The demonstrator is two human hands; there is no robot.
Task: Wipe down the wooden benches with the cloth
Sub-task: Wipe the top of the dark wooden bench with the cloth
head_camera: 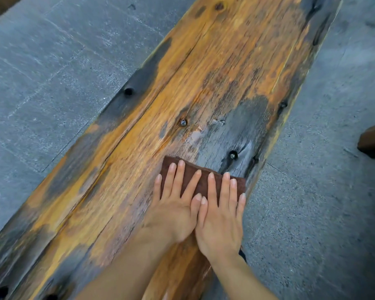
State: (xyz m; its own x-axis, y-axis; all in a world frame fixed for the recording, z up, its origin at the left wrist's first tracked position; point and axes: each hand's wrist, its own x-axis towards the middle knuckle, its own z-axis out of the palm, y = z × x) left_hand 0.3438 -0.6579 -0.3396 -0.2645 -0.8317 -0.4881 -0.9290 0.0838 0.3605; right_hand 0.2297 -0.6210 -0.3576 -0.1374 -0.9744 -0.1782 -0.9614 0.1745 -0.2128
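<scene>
Grey stone paving [41, 72] fills the left side of the view. Beside it a long weathered wooden counter [204, 72] runs diagonally from the lower left to the upper right. Its orange-brown grain is patched with dark grey stains and split by long cracks. A dark hole [128, 91] sits near its left edge and a metal bolt head [183, 122] near the middle.

The left hand [173, 215] lies flat on the counter, fingers straight and spread, pressing the left part of a dark brown cloth [189, 167]. The cloth lies flat on the counter's right half, just below a grey stained patch and a second bolt head [232, 155]. The right hand [220, 226] lies flat just beside the left, fingers straight, pressing the right part of the cloth; the two thumbs touch. The cloth's right end reaches close to the counter's right edge.

More grey paving [333, 191] lies to the right, with part of a brown object [373, 140] at the frame's right edge.
</scene>
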